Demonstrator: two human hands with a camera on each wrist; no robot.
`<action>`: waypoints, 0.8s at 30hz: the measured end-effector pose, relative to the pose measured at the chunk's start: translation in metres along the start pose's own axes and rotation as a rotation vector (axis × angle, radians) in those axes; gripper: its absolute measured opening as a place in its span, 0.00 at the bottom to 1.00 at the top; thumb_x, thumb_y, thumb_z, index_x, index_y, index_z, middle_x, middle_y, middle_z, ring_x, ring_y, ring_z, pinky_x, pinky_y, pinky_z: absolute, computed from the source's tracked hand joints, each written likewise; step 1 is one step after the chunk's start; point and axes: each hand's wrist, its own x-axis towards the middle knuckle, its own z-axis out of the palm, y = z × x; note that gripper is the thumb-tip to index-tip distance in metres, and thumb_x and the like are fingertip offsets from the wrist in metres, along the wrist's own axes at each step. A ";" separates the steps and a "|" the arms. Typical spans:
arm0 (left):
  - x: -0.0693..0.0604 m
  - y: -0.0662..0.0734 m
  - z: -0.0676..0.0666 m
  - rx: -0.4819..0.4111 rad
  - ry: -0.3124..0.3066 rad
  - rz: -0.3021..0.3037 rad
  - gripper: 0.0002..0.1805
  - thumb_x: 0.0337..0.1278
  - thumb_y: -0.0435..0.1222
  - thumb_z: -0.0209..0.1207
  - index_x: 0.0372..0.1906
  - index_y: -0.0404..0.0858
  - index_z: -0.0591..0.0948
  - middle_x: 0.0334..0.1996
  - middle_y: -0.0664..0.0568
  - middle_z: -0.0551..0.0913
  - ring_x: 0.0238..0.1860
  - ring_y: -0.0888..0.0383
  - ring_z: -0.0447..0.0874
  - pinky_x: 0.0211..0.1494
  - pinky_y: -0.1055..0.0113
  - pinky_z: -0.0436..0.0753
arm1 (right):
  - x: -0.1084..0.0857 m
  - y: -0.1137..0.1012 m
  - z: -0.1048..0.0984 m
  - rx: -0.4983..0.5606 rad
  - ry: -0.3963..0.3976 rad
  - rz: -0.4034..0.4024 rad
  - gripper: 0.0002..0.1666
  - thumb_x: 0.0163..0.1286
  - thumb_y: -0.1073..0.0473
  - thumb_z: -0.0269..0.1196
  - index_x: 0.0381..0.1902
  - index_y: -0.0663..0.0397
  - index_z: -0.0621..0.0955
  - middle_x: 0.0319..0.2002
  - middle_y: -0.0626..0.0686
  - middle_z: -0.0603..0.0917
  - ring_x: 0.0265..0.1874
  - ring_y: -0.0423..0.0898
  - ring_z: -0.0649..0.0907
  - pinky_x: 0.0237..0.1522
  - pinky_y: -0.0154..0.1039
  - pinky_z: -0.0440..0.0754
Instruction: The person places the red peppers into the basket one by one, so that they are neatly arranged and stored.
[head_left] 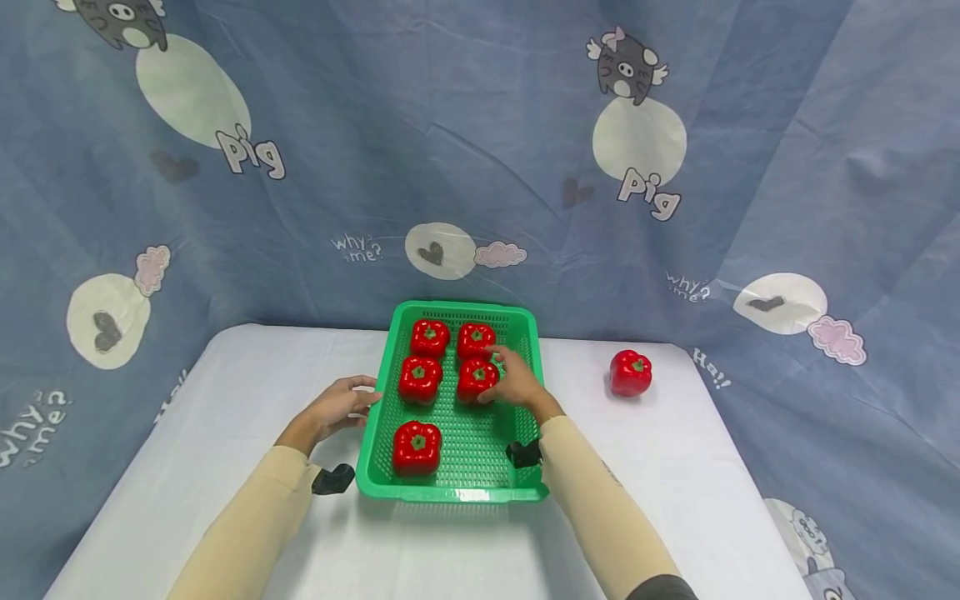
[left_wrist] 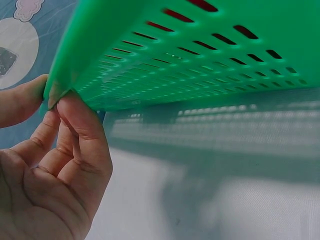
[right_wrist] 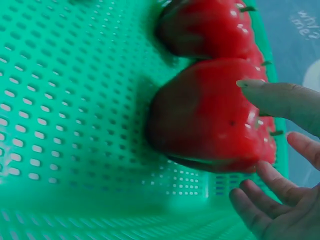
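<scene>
A green plastic basket (head_left: 480,458) with perforated walls holds several red bell peppers. My left hand (head_left: 337,410) pinches its left rim; in the left wrist view, the thumb (left_wrist: 22,102) and fingers lie on opposite sides of the edge. Over the basket's right half, my right hand (head_left: 517,385) has its fingers spread around a bell pepper (head_left: 472,381), without a grip on it. Its thumb (right_wrist: 285,102) overlaps that pepper in the right wrist view; whether it touches is hard to tell. Another pepper (head_left: 475,338) sits just behind it.
Along the basket's left side stand a back pepper (head_left: 430,337), a middle pepper (head_left: 418,385) and a front pepper (head_left: 416,454). One more pepper (head_left: 628,377) lies on the white table (head_left: 600,467) to the right. A blue printed cloth (head_left: 480,150) hangs behind the table.
</scene>
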 end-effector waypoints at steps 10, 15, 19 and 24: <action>-0.003 0.002 0.000 -0.001 0.000 0.012 0.26 0.68 0.37 0.52 0.66 0.28 0.64 0.36 0.53 0.84 0.37 0.59 0.81 0.43 0.62 0.80 | -0.012 -0.004 -0.030 0.158 0.018 -0.012 0.49 0.50 0.71 0.73 0.69 0.55 0.65 0.67 0.64 0.65 0.66 0.64 0.66 0.61 0.55 0.70; -0.002 0.000 -0.001 -0.004 -0.003 0.020 0.26 0.68 0.36 0.52 0.66 0.28 0.64 0.35 0.53 0.84 0.36 0.59 0.81 0.42 0.62 0.80 | -0.019 0.000 -0.045 0.192 0.046 -0.015 0.47 0.51 0.70 0.73 0.69 0.52 0.67 0.67 0.63 0.65 0.66 0.64 0.65 0.63 0.57 0.68; -0.002 0.001 0.000 -0.010 -0.006 0.025 0.26 0.68 0.36 0.52 0.66 0.28 0.64 0.35 0.53 0.84 0.36 0.59 0.81 0.42 0.62 0.80 | -0.022 0.009 -0.057 0.223 0.087 -0.020 0.47 0.52 0.69 0.73 0.69 0.54 0.66 0.67 0.64 0.65 0.65 0.64 0.66 0.63 0.58 0.67; -0.002 0.001 0.001 -0.006 -0.009 0.026 0.26 0.68 0.36 0.51 0.65 0.28 0.64 0.36 0.53 0.84 0.36 0.58 0.81 0.42 0.62 0.80 | -0.029 0.021 -0.074 0.232 0.163 -0.037 0.46 0.52 0.70 0.72 0.68 0.59 0.66 0.65 0.65 0.66 0.64 0.63 0.67 0.66 0.55 0.64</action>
